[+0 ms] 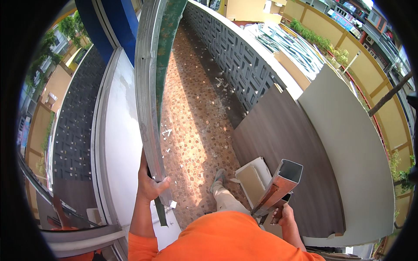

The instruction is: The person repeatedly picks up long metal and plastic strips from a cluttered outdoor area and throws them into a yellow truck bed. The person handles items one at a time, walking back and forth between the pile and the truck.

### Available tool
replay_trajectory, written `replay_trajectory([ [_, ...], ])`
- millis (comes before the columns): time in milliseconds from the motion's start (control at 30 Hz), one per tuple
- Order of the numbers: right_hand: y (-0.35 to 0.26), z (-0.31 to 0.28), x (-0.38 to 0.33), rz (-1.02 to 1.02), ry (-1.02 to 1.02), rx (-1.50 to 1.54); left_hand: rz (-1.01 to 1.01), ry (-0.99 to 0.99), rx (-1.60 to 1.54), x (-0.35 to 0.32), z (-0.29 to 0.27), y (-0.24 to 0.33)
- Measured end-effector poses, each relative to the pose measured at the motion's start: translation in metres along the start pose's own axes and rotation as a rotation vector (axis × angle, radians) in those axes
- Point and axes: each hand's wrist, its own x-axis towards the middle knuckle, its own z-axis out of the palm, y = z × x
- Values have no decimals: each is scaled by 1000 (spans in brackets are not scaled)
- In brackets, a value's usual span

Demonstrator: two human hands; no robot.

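My left hand (pixel 152 187) is closed round the near end of long silver metal profiles (pixel 149 87), which rise away from me toward the top of the picture. A green metal strip (pixel 167 52) runs along their right side, its lower end below my thumb. On the right, my right hand (pixel 285 215) is closed on a smaller brown hollow metal tube (pixel 278 209). Close beside it is a larger rusty square metal tube (pixel 278 182), its open end tilted up. My right fingers are partly hidden by the tubes.
A pebbled walkway (pixel 191 126) with white scraps runs ahead. A grey patterned low wall (pixel 230 52) borders it. Brown and white boards (pixel 291 152) lean at right, near broken white panels (pixel 254 178). Glass in a white frame (pixel 98 130) stands left.
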Motion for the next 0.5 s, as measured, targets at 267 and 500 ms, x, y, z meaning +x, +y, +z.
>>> replay_trajectory([
  [267,-118,184,38,-51,-118,-31,31,208,122,142,-36,-31],
  [500,-219,348,49,-86,-299,-18,-14,279,172,235,-64,-80],
])
